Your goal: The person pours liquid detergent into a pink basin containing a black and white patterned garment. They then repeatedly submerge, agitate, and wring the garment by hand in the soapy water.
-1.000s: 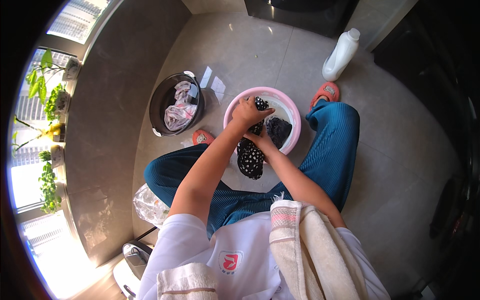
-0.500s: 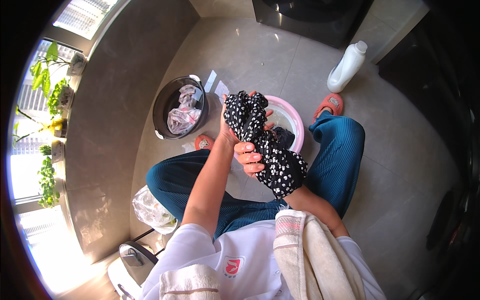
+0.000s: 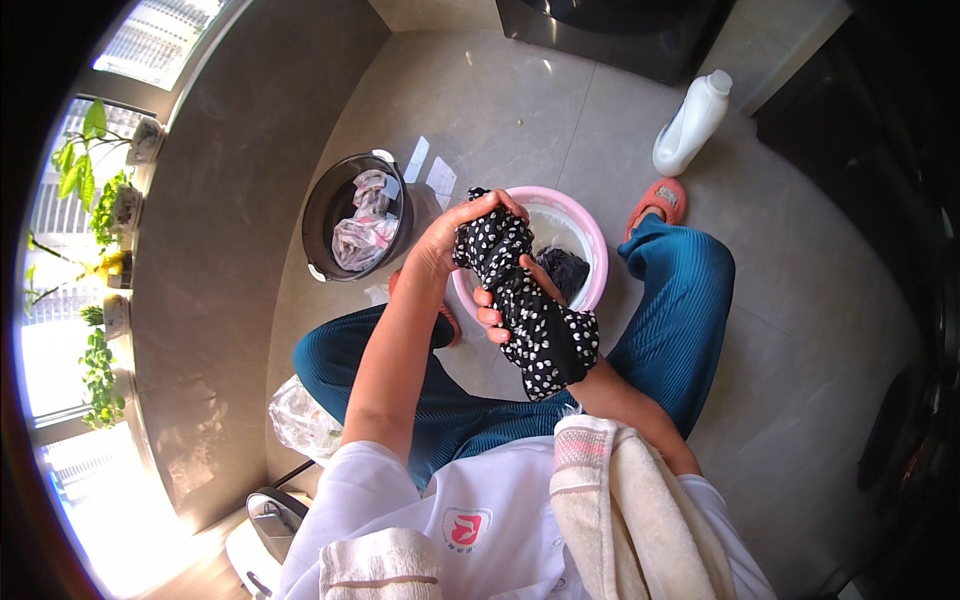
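A black cloth garment with white spots is bunched and twisted between my hands, above a pink basin. My left hand is closed over its far end, fingers curled across the top. Lower down, my right hand wraps the middle from beneath; its fingertips show on the left side and its thumb on the right. The garment's loose end hangs over my right wrist. Inside the basin, a dark wet cloth lies in cloudy water. Part of the basin is hidden behind my hands and the garment.
Left of the basin stands a dark bucket with pale, pinkish cloths in it. A white bottle stands at the far right near a slipper. A plastic bag sits by my left knee. A towel hangs over me.
My left hand has turned over the garment's far end, its back now on top. The right thumb has come into view, and the garment's loose end has swung slightly left.
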### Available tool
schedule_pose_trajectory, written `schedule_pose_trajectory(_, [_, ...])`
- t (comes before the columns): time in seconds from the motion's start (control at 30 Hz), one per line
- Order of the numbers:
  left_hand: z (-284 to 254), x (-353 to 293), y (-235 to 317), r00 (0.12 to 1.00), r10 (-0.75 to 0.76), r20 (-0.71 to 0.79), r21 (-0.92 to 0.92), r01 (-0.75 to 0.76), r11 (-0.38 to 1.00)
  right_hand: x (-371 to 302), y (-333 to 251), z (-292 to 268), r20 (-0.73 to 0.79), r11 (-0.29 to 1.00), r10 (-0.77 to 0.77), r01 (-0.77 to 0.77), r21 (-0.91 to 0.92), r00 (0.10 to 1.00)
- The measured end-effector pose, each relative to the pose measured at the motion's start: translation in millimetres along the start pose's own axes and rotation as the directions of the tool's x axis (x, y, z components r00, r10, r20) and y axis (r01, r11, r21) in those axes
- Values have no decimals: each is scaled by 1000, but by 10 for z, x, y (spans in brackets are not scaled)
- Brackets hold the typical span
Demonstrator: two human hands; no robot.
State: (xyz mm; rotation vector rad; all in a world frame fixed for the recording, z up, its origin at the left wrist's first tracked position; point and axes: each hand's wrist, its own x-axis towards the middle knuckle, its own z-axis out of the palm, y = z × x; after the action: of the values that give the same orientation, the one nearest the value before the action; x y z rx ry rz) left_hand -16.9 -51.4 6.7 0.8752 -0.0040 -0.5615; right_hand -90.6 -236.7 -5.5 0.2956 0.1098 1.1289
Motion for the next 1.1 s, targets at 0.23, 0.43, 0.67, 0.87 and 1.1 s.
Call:
schedule_pose_trajectory(0.23, [162,186,131,899,-289,-329,320,394,862,-52,-1,142,-492,937,-165,-20,-350,855])
schedule_pose_trajectory(0.43, [54,476,-87,872,-238,-428,613,474,632,37,-24,-106,-475,809,-373,29,-587,798])
schedule_pose_trajectory(0.67, [-299,659,-555,898,-13,-440,870,429,241,143,-48,-609,-481,676,-552,28,-736,681])
schedule_pose_trajectory(0.87, [-523,597,-798,846,119,-520,832,470,296,110,-114,-759,-531,548,-586,-183,-816,612])
schedule_pose_trajectory(1.1, [-203,102,-335,853,-234,-466,493,470,732,59,-198,-587,-249,215,-611,-146,-966,751])
